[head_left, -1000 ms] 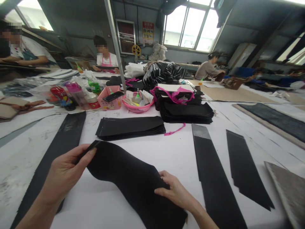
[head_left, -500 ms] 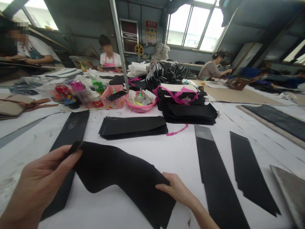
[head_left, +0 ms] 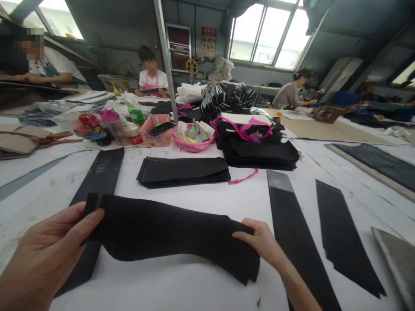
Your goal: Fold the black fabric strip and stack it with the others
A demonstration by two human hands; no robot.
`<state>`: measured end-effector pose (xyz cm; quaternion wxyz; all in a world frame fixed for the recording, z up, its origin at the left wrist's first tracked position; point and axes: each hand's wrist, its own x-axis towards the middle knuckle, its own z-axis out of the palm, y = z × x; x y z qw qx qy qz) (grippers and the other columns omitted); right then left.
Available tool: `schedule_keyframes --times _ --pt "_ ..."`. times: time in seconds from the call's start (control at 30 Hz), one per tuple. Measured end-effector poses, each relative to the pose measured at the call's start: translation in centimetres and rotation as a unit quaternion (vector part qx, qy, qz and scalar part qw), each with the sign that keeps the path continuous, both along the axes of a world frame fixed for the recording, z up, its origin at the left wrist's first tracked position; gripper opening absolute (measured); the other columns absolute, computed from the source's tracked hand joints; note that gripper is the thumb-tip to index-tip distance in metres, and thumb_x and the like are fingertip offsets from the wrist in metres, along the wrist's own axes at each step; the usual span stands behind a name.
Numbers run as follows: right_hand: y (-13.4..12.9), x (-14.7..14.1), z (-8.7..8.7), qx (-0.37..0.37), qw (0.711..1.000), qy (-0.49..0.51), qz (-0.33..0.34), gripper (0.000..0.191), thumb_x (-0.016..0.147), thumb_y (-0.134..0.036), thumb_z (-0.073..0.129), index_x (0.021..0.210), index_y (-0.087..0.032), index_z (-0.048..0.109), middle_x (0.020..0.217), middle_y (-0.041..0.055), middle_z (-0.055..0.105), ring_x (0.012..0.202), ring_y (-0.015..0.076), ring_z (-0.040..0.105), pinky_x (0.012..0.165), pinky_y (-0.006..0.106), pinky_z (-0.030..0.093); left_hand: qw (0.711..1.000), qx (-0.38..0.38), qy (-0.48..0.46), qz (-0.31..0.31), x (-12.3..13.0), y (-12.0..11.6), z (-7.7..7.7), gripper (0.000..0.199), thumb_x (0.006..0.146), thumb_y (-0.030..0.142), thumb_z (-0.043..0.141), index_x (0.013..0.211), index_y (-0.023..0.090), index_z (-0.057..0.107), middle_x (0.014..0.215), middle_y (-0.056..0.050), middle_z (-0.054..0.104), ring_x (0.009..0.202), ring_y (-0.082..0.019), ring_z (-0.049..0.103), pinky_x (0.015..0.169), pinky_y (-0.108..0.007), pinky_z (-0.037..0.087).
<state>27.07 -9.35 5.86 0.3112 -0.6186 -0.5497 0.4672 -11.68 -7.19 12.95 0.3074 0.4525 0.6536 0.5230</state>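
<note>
A long black sheet piece point(head_left: 168, 229), perhaps leather or fabric, is stretched above the white table between my two hands. My left hand point(head_left: 55, 242) pinches its left end, thumb on the near face. At the right part, my right hand point(head_left: 262, 242) grips the upper edge between thumb and fingers. The piece sags a little in the middle, and its lower right corner is notched. Behind my left hand lies a black strip point(head_left: 103, 172), partly covered. Just beyond the held piece rests a stack of black pieces point(head_left: 184, 170).
Right of my hand lie a long black strip point(head_left: 292, 229) and a shorter black piece point(head_left: 343, 233). Farther back are a taller black stack point(head_left: 262, 153), a pink basket point(head_left: 194, 144), a pink box with a phone point(head_left: 160, 128) and bottles. A metal pole point(head_left: 165, 56) rises behind. Several people sit beyond.
My right hand has moved right and up with its end of the black piece, which is now straighter and more level. My left hand has shifted slightly left.
</note>
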Motion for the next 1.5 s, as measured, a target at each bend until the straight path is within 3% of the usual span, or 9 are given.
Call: schedule_keyframes --times 0.1,0.2,0.33,0.47,0.73,0.9,1.07,1.3,1.5 --pt "0.2 1.9 2.1 0.017 0.997 -0.070 0.020 0.028 0.071 -0.043 0.072 0.064 -0.018 0.060 0.062 -0.0034 0.057 0.060 0.0131 0.050 0.054 0.023 0.038 0.978 -0.081 -0.192 -0.002 1.3 0.3 -0.3 0.049 0.055 0.043 0.082 0.098 0.027 0.066 0.076 0.005 0.072 0.053 -0.016 0.064 0.045 -0.023 0.053" --pt "1.0 3.2 2.9 0.016 0.981 -0.182 0.072 0.030 0.072 -0.043 0.071 0.061 -0.018 0.058 0.058 -0.0037 0.054 0.056 0.0124 0.046 0.051 0.023 0.033 0.945 -0.188 -0.262 -0.055 2.2 0.7 -3.1 0.050 0.056 0.038 0.083 0.099 0.023 0.065 0.083 0.000 0.073 0.064 -0.018 0.068 0.052 -0.024 0.055" --pt "2.5 3.7 1.2 0.034 0.941 -0.315 0.117 0.025 0.074 -0.038 0.070 0.061 -0.020 0.060 0.060 -0.0013 0.059 0.059 0.0158 0.052 0.055 0.025 0.032 0.945 -0.206 -0.201 -0.153 2.4 1.3 -9.0 0.053 0.067 0.047 0.074 0.107 0.016 0.060 0.093 -0.007 0.072 0.077 -0.022 0.069 0.063 -0.028 0.056" --pt "3.2 3.6 -1.1 0.043 0.933 -0.335 0.121 0.017 0.077 -0.033 0.066 0.067 -0.020 0.063 0.070 0.0025 0.064 0.067 0.0191 0.057 0.059 0.026 0.032 0.970 -0.192 -0.079 -0.125 1.8 1.4 -12.4 0.062 0.064 0.053 0.072 0.108 0.012 0.059 0.077 -0.005 0.069 0.064 -0.019 0.066 0.053 -0.027 0.053" --pt "2.8 4.1 -2.5 0.040 0.937 -0.316 0.142 0.018 0.079 -0.035 0.064 0.069 -0.020 0.062 0.073 0.0018 0.064 0.069 0.0194 0.058 0.060 0.026 0.034 0.966 -0.187 -0.075 -0.161 1.8 1.5 -11.6 0.051 0.074 0.053 0.064 0.109 0.016 0.062 0.095 -0.005 0.067 0.078 -0.019 0.065 0.060 -0.027 0.056" --pt "2.8 4.0 -3.1 0.045 0.939 -0.311 0.136 0.018 0.081 -0.036 0.062 0.072 -0.019 0.062 0.076 0.0025 0.065 0.072 0.0201 0.058 0.062 0.026 0.036 0.967 -0.177 -0.067 -0.172 2.5 1.4 -11.9 0.043 0.082 0.055 0.055 0.100 0.017 0.064 0.080 0.000 0.065 0.063 -0.014 0.062 0.060 -0.025 0.054" --pt "2.7 4.2 -3.3 0.048 0.942 -0.305 0.132 0.019 0.081 -0.036 0.062 0.073 -0.019 0.061 0.077 0.0028 0.065 0.073 0.0200 0.059 0.062 0.026 0.036 0.963 -0.172 -0.068 -0.195 3.0 1.5 -12.2 0.039 0.076 0.051 0.064 0.094 0.016 0.063 0.080 0.000 0.065 0.067 -0.015 0.062 0.060 -0.023 0.052" --pt "2.7 4.3 -3.8 0.050 0.946 -0.296 0.121 0.018 0.080 -0.036 0.063 0.072 -0.019 0.061 0.075 0.0015 0.065 0.071 0.0192 0.059 0.063 0.025 0.039 0.964 -0.167 -0.074 -0.194 2.9 1.1 -13.0 0.040 0.079 0.054 0.059 0.085 0.014 0.059 0.050 0.002 0.059 0.047 -0.012 0.050 0.048 -0.021 0.041" --pt "2.5 4.4 -3.3 0.057 0.950 -0.284 0.117 0.018 0.081 -0.039 0.063 0.082 -0.021 0.064 0.082 0.0009 0.066 0.078 0.0194 0.061 0.069 0.027 0.044 0.977 -0.119 -0.065 -0.167 3.1 0.3 -11.4 0.040 0.078 0.051 0.063 0.093 0.014 0.061 0.052 0.002 0.061 0.051 -0.013 0.051 0.052 -0.022 0.043"
